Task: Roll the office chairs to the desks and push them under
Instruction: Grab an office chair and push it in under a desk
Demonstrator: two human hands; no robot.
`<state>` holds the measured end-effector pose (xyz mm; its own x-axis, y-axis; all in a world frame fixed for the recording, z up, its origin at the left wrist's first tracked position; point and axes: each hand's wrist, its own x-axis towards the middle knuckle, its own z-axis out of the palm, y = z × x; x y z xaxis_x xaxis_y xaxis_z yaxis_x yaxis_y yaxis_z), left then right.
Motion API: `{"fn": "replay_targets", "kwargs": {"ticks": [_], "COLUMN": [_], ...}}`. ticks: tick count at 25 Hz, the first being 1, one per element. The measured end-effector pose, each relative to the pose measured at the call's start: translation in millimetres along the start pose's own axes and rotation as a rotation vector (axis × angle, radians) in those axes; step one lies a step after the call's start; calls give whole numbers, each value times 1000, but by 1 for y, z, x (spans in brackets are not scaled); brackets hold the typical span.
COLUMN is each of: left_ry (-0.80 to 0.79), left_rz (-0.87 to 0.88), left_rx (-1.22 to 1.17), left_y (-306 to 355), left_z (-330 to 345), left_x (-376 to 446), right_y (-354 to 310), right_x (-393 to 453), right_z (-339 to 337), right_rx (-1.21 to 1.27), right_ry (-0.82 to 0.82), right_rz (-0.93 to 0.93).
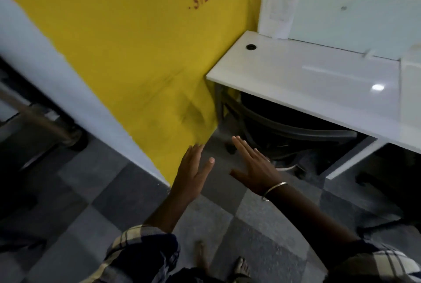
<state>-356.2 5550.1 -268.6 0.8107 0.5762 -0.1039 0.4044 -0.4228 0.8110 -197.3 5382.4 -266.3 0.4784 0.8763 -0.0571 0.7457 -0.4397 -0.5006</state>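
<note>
A black office chair stands tucked under the white desk at the right, its curved backrest just below the desk's front edge. My left hand and my right hand hover side by side in front of the chair, fingers straight and spread, holding nothing. Neither hand touches the chair. A thin bangle sits on my right wrist.
A yellow wall with lettering meets the desk's left end. A white partition panel rises behind the desk. Dark chair parts show at the far right under the desk. A metal rail lies at the left. Grey carpet tiles cover the floor.
</note>
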Motion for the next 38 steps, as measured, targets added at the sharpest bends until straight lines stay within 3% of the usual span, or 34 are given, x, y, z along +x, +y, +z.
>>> {"fn": "replay_targets", "kwargs": {"ticks": [5,11,16,23,26,33,38], "left_ry": [205,446,525,650,705,767,832], "left_rz": [-123,-277,-473,-621,-653,-838,-902], "left_rx": [-47,-8,-26,58,64,9,103], "left_y": [-63,-153,-256,-351,-378,-464,-524], "left_z": [-72,-172,-263,-384,-431,-500,-632], "left_x": [-68,-184,-295,-412,-427,-452,-424], "right_y": [-84,-229,-369,-539,-591,-706,-826], "right_x": [29,65,68,75,98,170,257], "right_z": [26,117,219,304,334,418,458], "right_rx": [-31,-45,-112,-24,-80,-320,-247], "right_ry": [-211,-335,-379,-402,-463,-814,-853], "right_rz": [-139,-413,-568,-757,-843,-923,-978]}}
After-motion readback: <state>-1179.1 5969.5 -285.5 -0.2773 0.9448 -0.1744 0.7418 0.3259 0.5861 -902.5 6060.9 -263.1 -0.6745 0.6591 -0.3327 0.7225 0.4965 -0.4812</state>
